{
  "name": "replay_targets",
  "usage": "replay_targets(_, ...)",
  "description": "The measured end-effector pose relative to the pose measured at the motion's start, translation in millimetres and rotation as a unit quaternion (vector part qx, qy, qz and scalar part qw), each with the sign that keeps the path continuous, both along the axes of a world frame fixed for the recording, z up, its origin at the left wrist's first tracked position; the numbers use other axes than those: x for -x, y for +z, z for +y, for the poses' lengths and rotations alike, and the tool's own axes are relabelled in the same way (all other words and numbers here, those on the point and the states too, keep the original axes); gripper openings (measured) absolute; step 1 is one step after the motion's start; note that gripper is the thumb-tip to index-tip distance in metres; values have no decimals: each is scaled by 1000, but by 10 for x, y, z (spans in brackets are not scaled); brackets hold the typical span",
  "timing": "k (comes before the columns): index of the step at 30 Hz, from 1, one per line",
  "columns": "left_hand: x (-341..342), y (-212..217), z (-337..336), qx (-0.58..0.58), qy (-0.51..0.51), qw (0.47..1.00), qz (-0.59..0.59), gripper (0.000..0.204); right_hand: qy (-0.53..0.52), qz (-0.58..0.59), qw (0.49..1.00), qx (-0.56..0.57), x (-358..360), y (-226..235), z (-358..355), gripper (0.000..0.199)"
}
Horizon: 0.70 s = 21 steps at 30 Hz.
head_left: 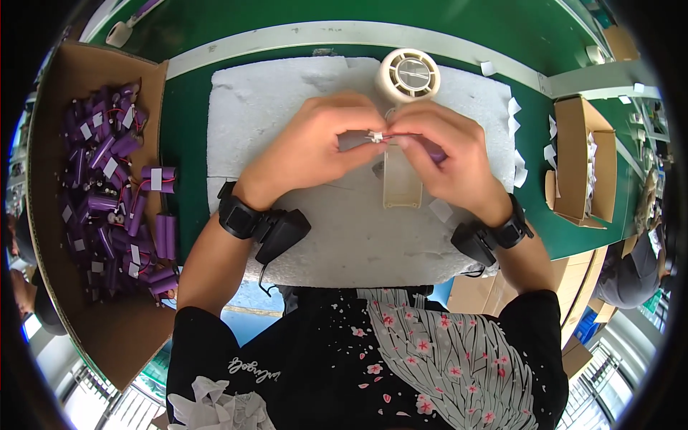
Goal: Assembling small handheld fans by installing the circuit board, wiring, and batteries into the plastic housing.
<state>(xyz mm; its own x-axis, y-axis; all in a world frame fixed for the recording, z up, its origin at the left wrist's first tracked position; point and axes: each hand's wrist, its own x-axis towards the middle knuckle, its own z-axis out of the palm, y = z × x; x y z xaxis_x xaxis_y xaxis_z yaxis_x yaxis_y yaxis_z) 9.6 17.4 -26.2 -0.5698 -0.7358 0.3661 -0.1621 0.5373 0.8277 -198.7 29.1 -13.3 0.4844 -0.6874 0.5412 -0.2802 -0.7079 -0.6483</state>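
Observation:
My left hand point(326, 132) and my right hand point(451, 147) meet over the upper middle of the pad, both closed in a pinch. Between the left fingertips is a small white wire connector point(376, 136). A thin red wire point(398, 135) runs from it to the right fingers. A purple battery pack point(433, 150) shows partly inside my right hand, its rest hidden by the fingers. Under the hands lies a cream handheld fan, its round head point(412, 74) beyond them and its hollow handle point(403, 179) nearer me. The hands cover the part between.
A grey-white foam pad point(322, 236) covers the middle of the green table point(190, 136). At left stands a cardboard box point(107, 351) of purple battery packs point(118, 193). A smaller carton point(573, 154) sits at right, near scattered white paper pieces point(520, 172).

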Motion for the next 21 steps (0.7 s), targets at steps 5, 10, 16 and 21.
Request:
replay_targets(5, 8, 84, 39, -18, -5, 999, -34, 20, -28, 43, 995, -89, 30, 102, 89, 15)
replay_targets(10, 49, 62, 88, -46, 8, 999, -5, 20, -21, 58, 990, -129, 50, 127, 114, 25)
replay_targets(16, 7, 167, 81, -151, -5, 987, -62, 20, -8, 68, 992, -106, 22, 110, 109, 36)
replay_targets(21, -51, 125, 95, -170, -21, 985, -29, 21, -9, 119, 991, -58, -2, 124, 143, 42)
